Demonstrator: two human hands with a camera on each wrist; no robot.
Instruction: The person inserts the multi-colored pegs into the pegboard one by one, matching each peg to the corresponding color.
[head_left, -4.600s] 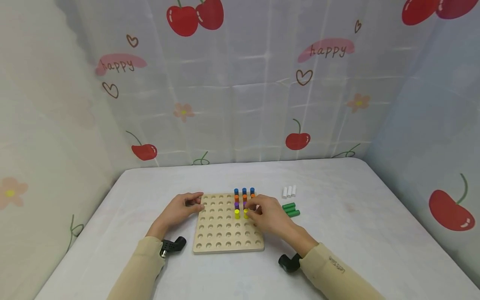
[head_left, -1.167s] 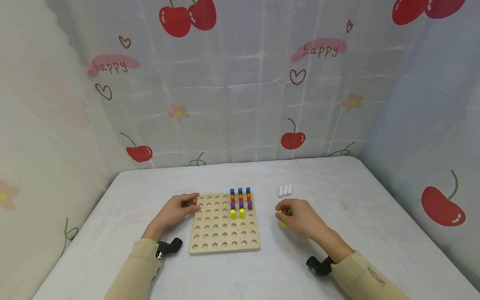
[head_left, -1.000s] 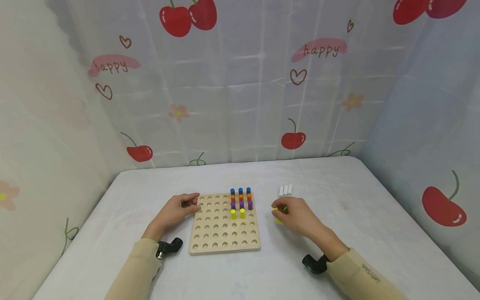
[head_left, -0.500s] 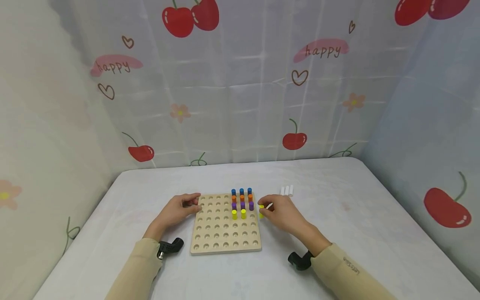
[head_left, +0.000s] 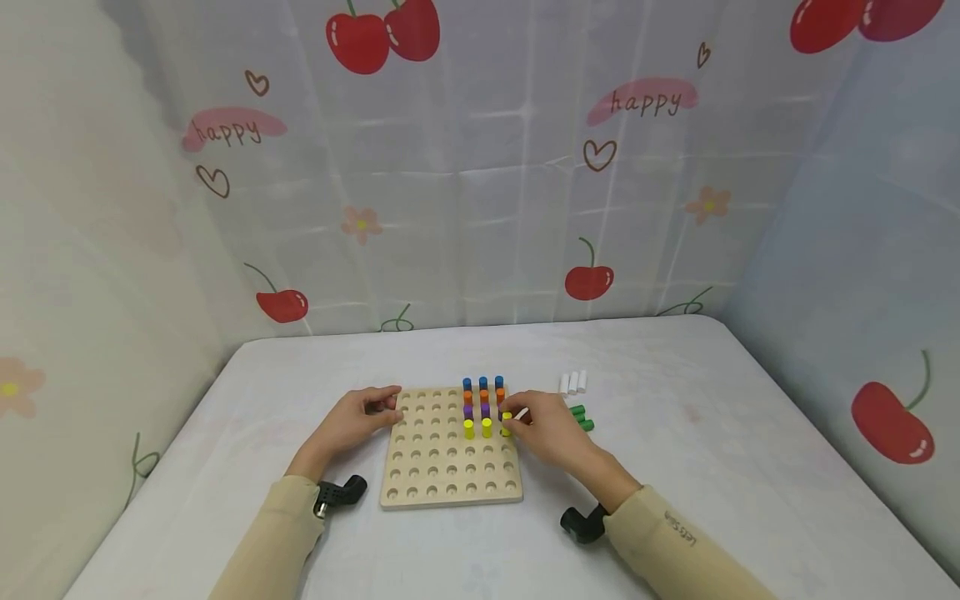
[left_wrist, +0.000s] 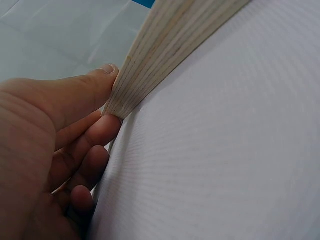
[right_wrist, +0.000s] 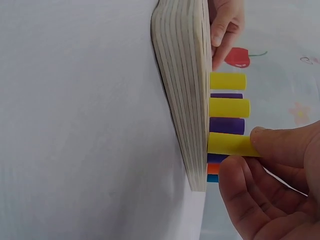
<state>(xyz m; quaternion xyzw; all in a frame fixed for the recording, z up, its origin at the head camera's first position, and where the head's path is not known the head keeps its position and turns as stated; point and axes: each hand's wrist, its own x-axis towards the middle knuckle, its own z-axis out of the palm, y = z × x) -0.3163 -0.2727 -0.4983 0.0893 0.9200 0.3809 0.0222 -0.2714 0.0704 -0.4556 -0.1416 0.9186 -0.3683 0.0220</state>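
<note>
My left hand [head_left: 356,421] pinches the far left corner of a wooden pegboard [head_left: 423,483], thumb on the upper edge and index finger against the side in the left wrist view. My right hand [head_left: 551,429] pinches a yellow peg [right_wrist: 230,144] between thumb and fingers. It stands upright at the board's right side, its lower end at the board's face, in line with two other yellow pegs [head_left: 487,428]. Behind are rows of purple pegs [head_left: 485,412], orange pegs [head_left: 483,397] and blue pegs [head_left: 483,382]; the right hand partly hides the rightmost purple one.
Three white pegs [head_left: 573,382] lie on the white-covered table [head_left: 660,400] beyond the board's right side. Green pegs [head_left: 587,425] lie nearer, partly behind my right hand. A cherry-printed curtain [head_left: 480,250] closes off the back.
My right hand has carried the yellow peg leftward from beside the green pegs to the board, at the end of the yellow row. Green pegs show again. The left hand stays at the corner.
</note>
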